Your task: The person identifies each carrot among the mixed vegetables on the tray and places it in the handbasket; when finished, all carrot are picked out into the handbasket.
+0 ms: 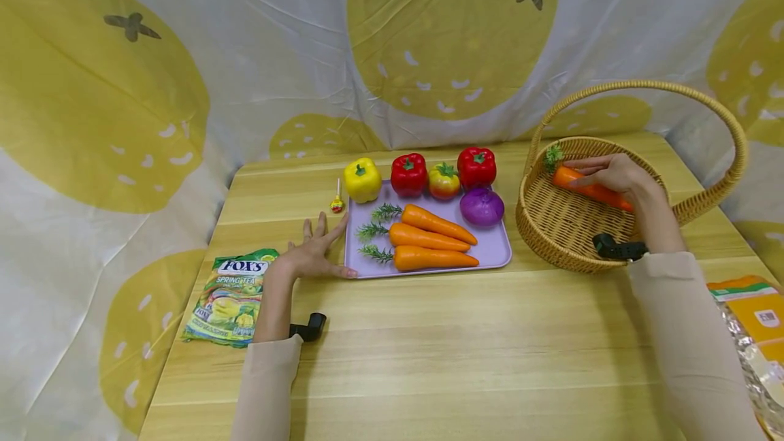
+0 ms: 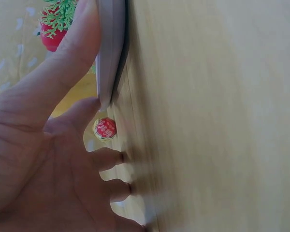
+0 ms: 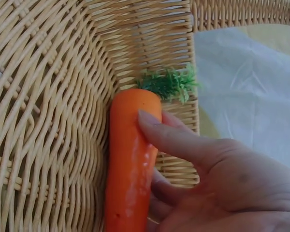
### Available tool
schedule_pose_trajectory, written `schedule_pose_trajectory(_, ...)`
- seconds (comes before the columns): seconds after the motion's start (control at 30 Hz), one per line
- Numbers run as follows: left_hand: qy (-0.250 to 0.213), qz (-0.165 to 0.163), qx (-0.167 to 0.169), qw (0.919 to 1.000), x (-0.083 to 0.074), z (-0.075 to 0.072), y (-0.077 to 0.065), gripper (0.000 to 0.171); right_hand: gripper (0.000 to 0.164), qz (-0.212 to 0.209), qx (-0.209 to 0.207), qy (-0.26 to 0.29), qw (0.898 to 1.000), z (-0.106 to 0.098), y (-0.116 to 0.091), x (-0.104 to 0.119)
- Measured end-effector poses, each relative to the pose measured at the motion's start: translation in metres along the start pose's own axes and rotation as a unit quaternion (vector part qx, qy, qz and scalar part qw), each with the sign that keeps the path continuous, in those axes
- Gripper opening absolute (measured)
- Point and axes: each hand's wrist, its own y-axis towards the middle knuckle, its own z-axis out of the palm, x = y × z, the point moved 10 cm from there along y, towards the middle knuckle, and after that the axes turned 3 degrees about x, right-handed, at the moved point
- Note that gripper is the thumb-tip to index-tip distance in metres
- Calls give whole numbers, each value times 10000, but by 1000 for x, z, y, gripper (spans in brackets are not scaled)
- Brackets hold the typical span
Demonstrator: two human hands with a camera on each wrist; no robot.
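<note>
Inside the wicker basket (image 1: 551,240) on the right, my right hand (image 1: 615,174) grips an orange carrot (image 3: 130,159) with a green leafy top. Thumb and fingers lie on opposite sides of the carrot near its thick end. My left hand (image 1: 315,250) is spread at the left edge of the lilac tray (image 1: 490,260), its thumb and index finger touching the rim. Lying on the tray are several carrots (image 1: 429,237), a purple onion (image 1: 482,207), a yellow bell pepper (image 1: 363,180), two red bell peppers (image 1: 409,175) and a red-yellow tomato (image 1: 444,181).
A lollipop (image 1: 337,203) lies left of the tray. The green Fox's candy bag (image 1: 229,298) is beside my left forearm. At the right table edge sits an orange-and-clear package (image 1: 756,332). The basket's tall handle (image 1: 649,85) arches above my right hand.
</note>
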Motion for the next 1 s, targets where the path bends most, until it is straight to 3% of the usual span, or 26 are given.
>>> schedule_pose_trajectory(0.17, 7, 11, -12, 10000, 0, 0, 0, 121, 38, -13, 48, 259, 9997, 0, 1, -2)
schedule_pose_trajectory(0.7, 36, 1, 11, 10000, 2, 1, 1, 122, 38, -11, -21, 356, 9994, 0, 2, -3)
schedule_pose_trajectory(1.0, 70, -12, -3, 10000, 5, 0, 0, 121, 36, -29, 254, 489, 9985, 3, 2, 3)
